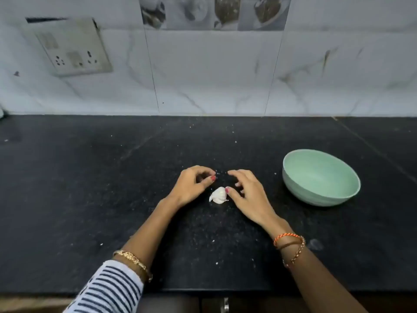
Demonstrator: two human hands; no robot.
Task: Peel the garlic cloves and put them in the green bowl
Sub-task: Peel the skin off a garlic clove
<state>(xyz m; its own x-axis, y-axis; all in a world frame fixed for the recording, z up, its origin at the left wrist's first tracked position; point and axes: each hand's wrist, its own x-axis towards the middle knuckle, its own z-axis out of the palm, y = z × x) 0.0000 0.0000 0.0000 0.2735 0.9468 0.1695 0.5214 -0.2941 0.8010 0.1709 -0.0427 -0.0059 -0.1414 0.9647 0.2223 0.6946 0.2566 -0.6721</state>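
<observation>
On the black worktop point(90, 188), both hands hovered loosely curled, empty, beside the garlic point(218, 195); the right hand point(246, 195) thumb touched it. Unpeeled, it could skid away from the green bowl point(320, 179) if the left hand point(191, 186) fumbled it.

**Colours on your counter**

You have a white garlic piece point(218, 195) on a black countertop point(90, 199) flecked with pale specks. Your bowl point(320, 177) is pale mint green. The nails on your left hand point(191, 186) and right hand point(246, 195) are red. Your sleeve point(108, 288) is white with dark stripes. The wall tiles point(214, 73) are white marble with grey veins.
</observation>
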